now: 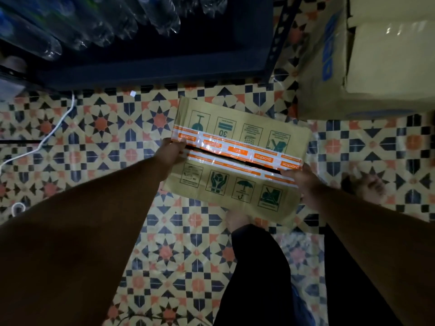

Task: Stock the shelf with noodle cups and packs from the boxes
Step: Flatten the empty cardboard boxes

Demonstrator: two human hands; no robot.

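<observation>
Head view, nearest zone: two forearms in brown sleeves reach forward over one dark trouser leg (259, 274) and a patterned tile floor (183, 250). One cardboard box (237, 161) is held between the two hands, clear of the floor. The left hand (170, 153) grips the box's left end; its fingers curl over the edge at the taped seam. The right hand (303, 182) grips the right end, fingers wrapped round the corner, with the fingertips hidden behind the cardboard. Between the two sets of fingers runs one orange-and-white tape strip (237, 152), split lengthwise so that a narrow dark slit shows between the two top flaps. Each flap carries four green handling symbols. The contents of the box cannot be seen.

Beyond the left fingers, one white cord (50, 135) lies on the floor. Farther out stands one dark metal shelf (150, 67), holding clear plastic bottles (94, 27); at least six are countable. Beyond the right fingers stands one larger cardboard carton (324, 74) with blue print, its top open on pale wrapped packs (390, 55); two are visible.
</observation>
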